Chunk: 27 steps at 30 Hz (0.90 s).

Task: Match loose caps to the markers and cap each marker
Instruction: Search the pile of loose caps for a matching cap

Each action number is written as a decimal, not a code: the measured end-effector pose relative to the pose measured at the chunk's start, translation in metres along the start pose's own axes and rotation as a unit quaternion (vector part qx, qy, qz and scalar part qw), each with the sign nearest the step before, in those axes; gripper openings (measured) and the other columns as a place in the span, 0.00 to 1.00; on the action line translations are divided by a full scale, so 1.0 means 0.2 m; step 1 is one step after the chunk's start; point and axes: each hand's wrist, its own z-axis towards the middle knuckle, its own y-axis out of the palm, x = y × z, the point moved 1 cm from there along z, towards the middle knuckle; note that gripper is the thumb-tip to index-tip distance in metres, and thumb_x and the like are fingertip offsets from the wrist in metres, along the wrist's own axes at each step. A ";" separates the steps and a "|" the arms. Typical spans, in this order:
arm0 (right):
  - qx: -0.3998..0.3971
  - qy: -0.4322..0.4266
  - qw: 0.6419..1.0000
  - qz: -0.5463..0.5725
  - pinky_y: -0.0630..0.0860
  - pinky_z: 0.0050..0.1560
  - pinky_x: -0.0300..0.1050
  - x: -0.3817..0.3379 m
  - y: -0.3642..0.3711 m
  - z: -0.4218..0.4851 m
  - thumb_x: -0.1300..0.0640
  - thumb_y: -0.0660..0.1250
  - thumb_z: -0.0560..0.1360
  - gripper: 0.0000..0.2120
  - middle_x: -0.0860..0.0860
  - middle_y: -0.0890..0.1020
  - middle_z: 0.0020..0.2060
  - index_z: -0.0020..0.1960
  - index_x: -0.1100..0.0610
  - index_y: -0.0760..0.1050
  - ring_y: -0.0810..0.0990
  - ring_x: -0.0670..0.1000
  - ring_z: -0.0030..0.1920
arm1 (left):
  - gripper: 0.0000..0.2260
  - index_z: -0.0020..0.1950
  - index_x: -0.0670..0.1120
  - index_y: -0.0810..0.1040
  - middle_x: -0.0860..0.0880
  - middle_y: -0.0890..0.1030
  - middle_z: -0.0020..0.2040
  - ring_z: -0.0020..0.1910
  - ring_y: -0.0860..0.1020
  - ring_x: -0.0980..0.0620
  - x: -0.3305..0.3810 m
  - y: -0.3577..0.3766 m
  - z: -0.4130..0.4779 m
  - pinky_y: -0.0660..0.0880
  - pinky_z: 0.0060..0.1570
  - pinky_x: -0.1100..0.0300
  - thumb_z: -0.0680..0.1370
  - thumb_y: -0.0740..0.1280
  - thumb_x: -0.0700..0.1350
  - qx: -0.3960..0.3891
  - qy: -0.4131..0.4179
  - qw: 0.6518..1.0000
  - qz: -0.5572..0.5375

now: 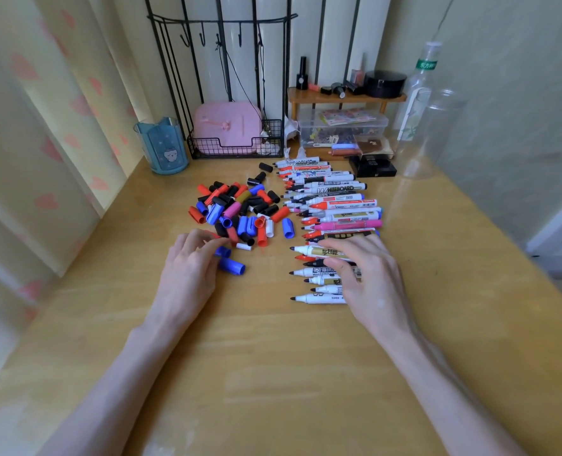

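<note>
**A:** What carries it all?

**B:** A wooden counter [273,373]. At its 12 o'clock edge stands a black wire rack [220,77] with a pink box [227,130] in its basket. At 2 o'clock there is a clear bottle [417,93]; its green label has writing too small to read.

**A:** And the markers?

**B:** The row of markers [335,205] runs from 12 towards 6 o'clock, right of centre, all uncapped with tips pointing to 9 o'clock. One barrel reads "WHITEBOARD" [335,189]. A near one has a gold band with characters I can't make out [325,251].

**A:** The caps?

**B:** The heap of caps [236,209], in red, blue, black, pink and white, lies just beside the row at its 9 o'clock.

**A:** Hands?

**B:** The right hand [368,278] lies over the nearest markers and hides their barrels. Its grip is slack, fingers spread and closed on nothing. The left hand [187,274] is at the heap's 7 o'clock edge, fingers bent, with the tips at a blue cap [223,251]. I cannot tell whether its grip has that cap.

**A:** Anything smaller?

**B:** A blue cup [162,146] at 10 o'clock, a clear lidded box [342,126] under a small wooden shelf [345,97] at 1 o'clock, and a black box [373,166] touching the row's far end.
</note>
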 end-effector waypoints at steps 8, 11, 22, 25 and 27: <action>-0.012 0.014 0.999 0.030 0.72 0.59 0.39 -0.01 -0.01 0.01 0.63 0.74 0.78 0.14 0.46 0.84 0.51 0.62 0.53 0.84 0.78 0.50 0.56 | 0.10 0.62 0.50 0.77 0.55 0.80 0.58 0.51 0.78 0.48 0.09 -0.12 -0.02 0.75 0.49 0.52 0.81 0.72 0.44 0.031 -0.025 0.993 -0.115; -0.025 0.008 0.998 0.060 0.73 0.61 0.41 -0.02 -0.02 0.01 0.62 0.74 0.78 0.13 0.44 0.84 0.51 0.62 0.52 0.85 0.78 0.49 0.58 | 0.12 0.61 0.56 0.73 0.64 0.79 0.52 0.40 0.77 0.56 0.21 -0.14 -0.05 0.75 0.42 0.59 0.80 0.70 0.52 0.000 -0.018 0.985 -0.173; -0.079 -0.050 0.992 0.081 0.70 0.57 0.35 -0.03 0.01 0.00 0.63 0.74 0.77 0.13 0.42 0.82 0.48 0.59 0.51 0.86 0.75 0.47 0.55 | 0.11 0.57 0.52 0.84 0.58 0.84 0.52 0.46 0.81 0.49 0.33 -0.08 -0.09 0.75 0.42 0.52 0.78 0.73 0.55 -0.052 0.005 0.952 -0.301; -0.090 -0.058 0.991 0.080 0.69 0.57 0.33 -0.05 0.03 -0.02 0.60 0.73 0.78 0.12 0.42 0.82 0.48 0.60 0.51 0.85 0.74 0.47 0.55 | 0.10 0.59 0.52 0.85 0.58 0.84 0.52 0.49 0.82 0.51 0.34 -0.08 -0.09 0.76 0.44 0.55 0.80 0.73 0.53 -0.061 0.016 0.951 -0.304; -0.085 -0.064 0.992 0.072 0.71 0.57 0.35 -0.06 0.03 -0.03 0.59 0.73 0.79 0.12 0.43 0.82 0.48 0.60 0.52 0.85 0.74 0.48 0.53 | 0.10 0.59 0.52 0.86 0.59 0.85 0.52 0.49 0.82 0.52 0.35 -0.07 -0.10 0.77 0.46 0.56 0.79 0.73 0.52 -0.060 -0.003 0.947 -0.315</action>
